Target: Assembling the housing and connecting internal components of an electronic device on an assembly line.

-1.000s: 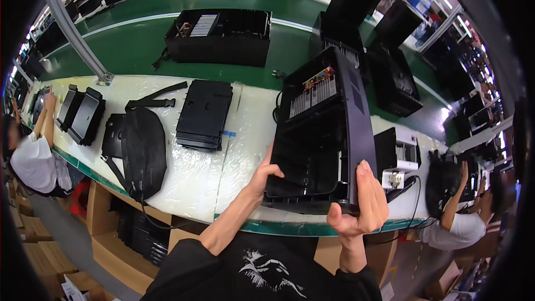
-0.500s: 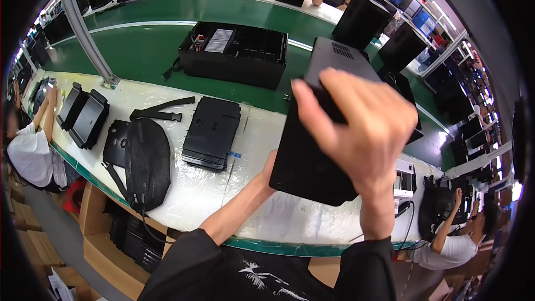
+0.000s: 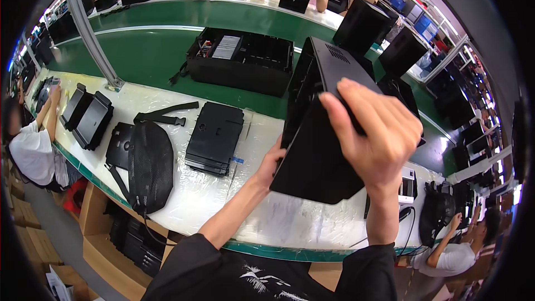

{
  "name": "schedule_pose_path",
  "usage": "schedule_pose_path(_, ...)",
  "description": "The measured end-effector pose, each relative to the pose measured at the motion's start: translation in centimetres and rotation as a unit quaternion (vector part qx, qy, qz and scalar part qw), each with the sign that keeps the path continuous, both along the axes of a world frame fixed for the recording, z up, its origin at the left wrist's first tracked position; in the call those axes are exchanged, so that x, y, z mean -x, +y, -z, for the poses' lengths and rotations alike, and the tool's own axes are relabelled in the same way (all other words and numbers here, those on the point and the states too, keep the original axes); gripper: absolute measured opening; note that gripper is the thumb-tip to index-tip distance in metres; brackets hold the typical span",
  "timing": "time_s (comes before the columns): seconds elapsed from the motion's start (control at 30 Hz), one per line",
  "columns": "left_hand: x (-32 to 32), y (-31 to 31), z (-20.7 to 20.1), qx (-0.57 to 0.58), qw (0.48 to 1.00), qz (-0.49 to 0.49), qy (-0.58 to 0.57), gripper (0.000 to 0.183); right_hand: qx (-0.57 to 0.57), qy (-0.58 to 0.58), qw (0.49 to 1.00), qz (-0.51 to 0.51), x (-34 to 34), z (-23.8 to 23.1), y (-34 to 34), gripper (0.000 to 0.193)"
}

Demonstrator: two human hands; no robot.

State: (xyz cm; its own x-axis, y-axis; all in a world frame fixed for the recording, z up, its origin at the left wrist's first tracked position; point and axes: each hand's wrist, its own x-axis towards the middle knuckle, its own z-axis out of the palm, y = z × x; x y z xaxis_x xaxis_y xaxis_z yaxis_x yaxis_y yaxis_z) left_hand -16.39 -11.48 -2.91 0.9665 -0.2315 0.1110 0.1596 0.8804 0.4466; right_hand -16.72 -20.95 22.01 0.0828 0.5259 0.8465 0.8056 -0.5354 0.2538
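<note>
A black computer case (image 3: 320,164) is tilted up in front of me, between both hands. Its top carries vent slots, and on the left a gap shows the dark inside. My right hand (image 3: 376,131) is closed over the upper edge, the thumb on the near black side and the fingers across the top. My left hand (image 3: 272,161) grips the left edge low down, its fingertips partly hidden behind the case. Left of it, a stack of black plastic panels (image 3: 214,136) lies on the film-covered white table (image 3: 259,217).
On the green conveyor belt (image 3: 142,58) lies an open black computer case (image 3: 239,78) with parts inside. A black mesh bag (image 3: 150,167) with straps and black panels (image 3: 92,122) are at left. A metal post (image 3: 92,28) stands behind. Co-workers sit on both sides and across.
The case has tipped, so a dark gap into its inside now shows on the left. My right hand has shifted slightly right and down along its upper edge.
</note>
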Motion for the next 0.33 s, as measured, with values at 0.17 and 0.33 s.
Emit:
schedule_pose_path(0.17,-4.4,-0.7,-3.4,0.037,0.999,-0.003,0.023,0.048,-0.01,0.032,0.997,0.064,-7.3,-0.6,0.1,0.016)
schedule_pose_path(0.33,-13.0,-2.1,-6.4,0.148,0.98,-0.012,0.134,0.038,0.01,0.015,0.997,0.076,-15.4,-0.9,-0.4,0.036)
